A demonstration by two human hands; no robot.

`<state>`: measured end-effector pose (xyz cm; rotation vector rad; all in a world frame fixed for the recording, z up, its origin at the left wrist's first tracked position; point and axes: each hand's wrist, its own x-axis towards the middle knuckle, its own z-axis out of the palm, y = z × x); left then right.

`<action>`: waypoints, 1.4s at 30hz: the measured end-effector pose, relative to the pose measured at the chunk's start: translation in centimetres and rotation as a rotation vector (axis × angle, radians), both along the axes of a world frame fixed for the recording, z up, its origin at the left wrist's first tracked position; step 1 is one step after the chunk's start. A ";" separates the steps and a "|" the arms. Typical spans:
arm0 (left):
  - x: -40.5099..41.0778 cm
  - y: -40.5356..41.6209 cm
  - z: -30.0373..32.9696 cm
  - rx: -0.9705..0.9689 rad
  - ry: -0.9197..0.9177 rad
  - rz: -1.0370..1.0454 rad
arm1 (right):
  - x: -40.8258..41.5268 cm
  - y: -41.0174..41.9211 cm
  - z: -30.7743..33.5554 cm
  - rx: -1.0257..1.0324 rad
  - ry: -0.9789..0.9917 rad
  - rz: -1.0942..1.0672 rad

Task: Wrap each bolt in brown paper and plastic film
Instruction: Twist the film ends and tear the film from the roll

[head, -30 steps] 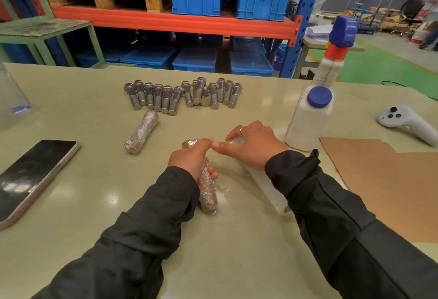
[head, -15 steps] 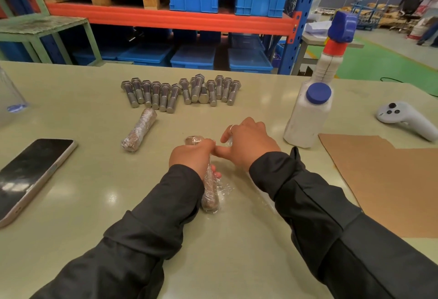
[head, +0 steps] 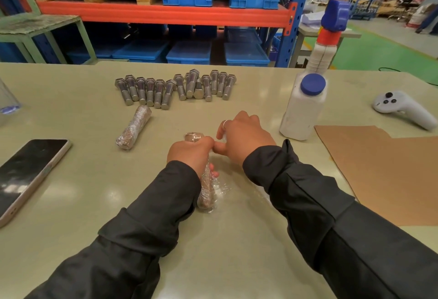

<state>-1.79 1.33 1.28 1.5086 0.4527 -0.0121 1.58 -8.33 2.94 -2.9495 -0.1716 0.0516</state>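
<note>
My left hand (head: pixel 189 154) grips a bolt wrapped in brown paper and clear plastic film (head: pixel 206 192) that lies lengthwise on the table. Loose film (head: pixel 224 186) trails to its right. My right hand (head: pixel 244 136) is close beside the left, fingers curled, thumb touching the left hand; what it pinches is hidden, probably the film. A finished wrapped bolt (head: pixel 134 127) lies to the left. Several bare steel bolts (head: pixel 176 88) lie in a row farther back. Brown paper sheets (head: pixel 384 170) lie at the right.
A white bottle with a blue cap (head: pixel 303 107) stands right of my hands, a spray bottle (head: pixel 326 43) behind it. A white controller (head: pixel 400 109) lies far right, a phone (head: pixel 26 175) at the left edge, a clear container (head: pixel 7 107) far left.
My right hand has moved left and closed in against the left hand. The left hand keeps its hold on the wrapped bolt.
</note>
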 end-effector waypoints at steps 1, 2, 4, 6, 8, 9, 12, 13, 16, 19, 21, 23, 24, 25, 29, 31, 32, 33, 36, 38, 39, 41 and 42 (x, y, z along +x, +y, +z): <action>-0.4 -0.2 0.2 0.011 -0.022 -0.040 | 0.0 0.1 0.0 -0.042 -0.019 -0.013; -0.7 -0.3 0.3 0.009 -0.051 -0.072 | 0.1 0.1 0.2 -0.071 -0.028 -0.027; -1.3 0.0 0.4 -0.069 -0.066 -0.083 | 0.2 -0.1 0.4 -0.049 0.009 -0.033; -1.3 0.9 0.6 -0.158 -0.065 -0.057 | 0.1 -0.7 0.7 0.015 0.050 0.006; -1.2 1.7 0.9 -0.202 -0.067 -0.041 | -0.1 -1.0 0.7 0.035 0.054 0.030; -1.3 2.0 1.0 -0.218 -0.067 -0.033 | -0.2 -0.9 0.6 0.021 0.040 0.034; -1.6 2.1 1.8 -0.298 -0.083 0.004 | -0.5 -0.3 0.4 -0.041 -0.011 0.026; -1.6 2.4 2.4 -0.329 -0.108 0.043 | -0.5 -0.2 0.3 -0.056 -0.021 0.018; -1.1 4.8 5.2 -0.340 -0.260 0.181 | -0.3 -0.7 0.4 -0.062 0.009 -0.012; -0.7 7.4 7.3 -0.383 -0.331 0.106 | -0.2 -1.1 0.8 -0.011 0.033 0.015; -0.5 7.7 7.7 -0.442 -0.297 0.009 | -0.5 -1.1 0.8 0.045 -0.053 0.077; -0.4 7.0 7.3 -0.453 -0.251 -0.047 | -0.9 -1.2 0.8 0.125 -0.216 0.151; -0.3 6.4 6.8 -0.458 -0.227 -0.060 | -1.1 -1.4 0.9 0.192 -0.289 0.181; -0.1 5.9 6.3 -0.466 -0.200 -0.057 | -1.2 -1.5 1.1 0.260 -0.343 0.210; 0.6 4.2 4.2 -0.511 -0.077 -0.042 | -1.9 -2.2 1.6 0.406 -0.416 0.270; 1.1 3.8 3.5 -0.518 -0.050 0.011 | -2.5 -2.1 2.1 0.469 -0.455 0.269; 1.2 3.6 3.1 -0.516 -0.052 0.049 | -3.0 -1.9 2.4 0.492 -0.489 0.276; 1.3 3.6 2.8 -0.514 -0.061 0.082 | -3.6 -1.5 2.7 0.502 -0.514 0.297; 1.5 3.4 2.5 -0.604 -0.067 0.149 | -5.8 0.4 2.4 0.436 -0.361 0.391; 1.5 3.0 2.5 -0.719 -0.052 0.176 | -6.9 1.8 1.2 0.323 -0.171 0.402; 1.4 2.8 2.4 -0.750 -0.057 0.185 | -7.3 2.5 0.6 0.264 -0.099 0.376; 0.8 2.3 2.3 -0.774 -0.094 0.157 | -7.4 3.5 -0.3 0.190 -0.074 0.287; 0.4 2.1 2.1 -0.760 -0.123 0.119 | -7.1 3.7 -0.5 0.186 -0.107 0.236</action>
